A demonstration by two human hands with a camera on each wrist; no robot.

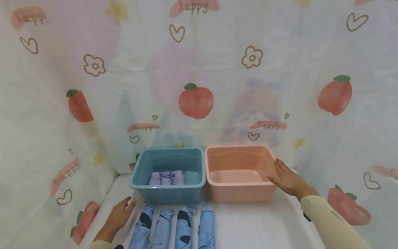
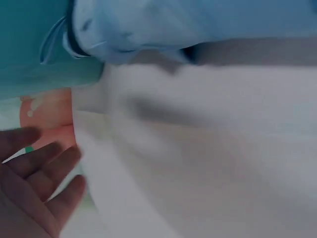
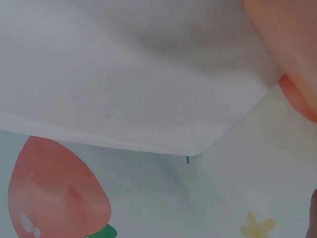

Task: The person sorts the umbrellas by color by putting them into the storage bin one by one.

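My right hand [image 1: 289,178] is at the right side of an orange-pink plastic bin [image 1: 239,193], fingers straight along its rim and thumb by the front corner. In the right wrist view only a sliver of a finger [image 3: 312,220] shows, below the bin's side [image 3: 290,44]. My left hand [image 1: 120,215] holds nothing, its fingers loosely extended left of a row of several folded light-blue umbrellas [image 1: 184,226]. In the left wrist view that hand [image 2: 37,183] is apart from the nearest umbrella [image 2: 148,25]. Three folded lavender umbrellas [image 1: 166,178] lie inside the teal bin [image 1: 171,195].
Both bins stand side by side at the back of a white-covered table [image 1: 248,228]. Behind and around it hangs a pale curtain [image 1: 217,69] printed with fruit, hearts and flowers. The umbrella row lies in front of the teal bin, its near ends cut off by the frame.
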